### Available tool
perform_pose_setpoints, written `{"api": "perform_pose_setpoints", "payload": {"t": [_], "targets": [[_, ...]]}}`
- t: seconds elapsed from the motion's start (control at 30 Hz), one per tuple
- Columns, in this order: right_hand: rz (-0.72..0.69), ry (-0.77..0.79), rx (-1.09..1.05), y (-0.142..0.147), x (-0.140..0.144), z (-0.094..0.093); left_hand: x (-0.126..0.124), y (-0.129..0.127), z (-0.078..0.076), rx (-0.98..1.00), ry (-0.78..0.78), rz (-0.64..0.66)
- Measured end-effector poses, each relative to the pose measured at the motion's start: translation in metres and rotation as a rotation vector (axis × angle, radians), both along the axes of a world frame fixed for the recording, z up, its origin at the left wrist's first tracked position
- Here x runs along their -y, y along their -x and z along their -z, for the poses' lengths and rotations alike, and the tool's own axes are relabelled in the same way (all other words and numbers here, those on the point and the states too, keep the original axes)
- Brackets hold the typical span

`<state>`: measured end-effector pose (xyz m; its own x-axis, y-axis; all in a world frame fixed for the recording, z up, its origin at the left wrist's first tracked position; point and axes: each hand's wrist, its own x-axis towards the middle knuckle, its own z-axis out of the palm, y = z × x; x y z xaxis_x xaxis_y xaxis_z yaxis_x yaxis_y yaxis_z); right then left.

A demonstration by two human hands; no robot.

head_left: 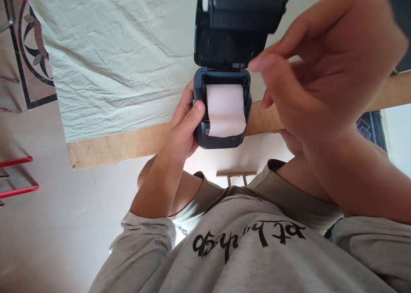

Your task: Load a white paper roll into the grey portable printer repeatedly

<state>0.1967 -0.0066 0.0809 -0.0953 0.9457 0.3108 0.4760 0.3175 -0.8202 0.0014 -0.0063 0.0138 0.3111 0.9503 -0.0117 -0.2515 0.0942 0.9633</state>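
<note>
Right hand [327, 66] near lid [236, 40], grip cannot be told; printer [221, 142] clamped by left hand [183, 132]; likely light, stiff; best held by sides [198, 84].

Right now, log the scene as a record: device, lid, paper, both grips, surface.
Device: dark, compact, held upright-facing the camera
Lid: open, swung to the far side
Paper: white, in the bay, loose end over the near rim
Left grip: around the device's left side
Right grip: beside the lid's hinge end; contact unclear
Surface: wrinkled pale cloth, bare wooden edge
</note>
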Motion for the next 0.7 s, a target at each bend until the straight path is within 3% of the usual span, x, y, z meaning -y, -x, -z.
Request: {"api": "perform_pose_setpoints", "payload": {"t": [0.1, 0.17, 0.27, 0.37, 0.53, 0.7], "targets": [[0.009, -0.124, 0.382, 0.004, -0.006, 0.009, 0.000, 0.001, 0.001, -0.008, 0.010, 0.014], [-0.033, -0.107, 0.574, 0.008, -0.007, 0.013, -0.001, 0.002, 0.003, -0.010, -0.005, 0.015], [-0.049, -0.100, 0.760, 0.013, -0.004, 0.011, -0.001, 0.003, 0.004, -0.013, -0.032, 0.030], [-0.100, -0.136, 0.815, 0.014, -0.001, 0.010, 0.000, 0.004, 0.004, -0.024, -0.034, 0.033], [-0.188, -0.049, 0.617, 0.007, -0.002, 0.009, 0.001, 0.003, 0.002, 0.011, -0.052, 0.027], [-0.460, 0.119, 0.000, -0.018, -0.009, 0.007, 0.003, 0.002, -0.002, 0.073, 0.025, 0.017]]}}
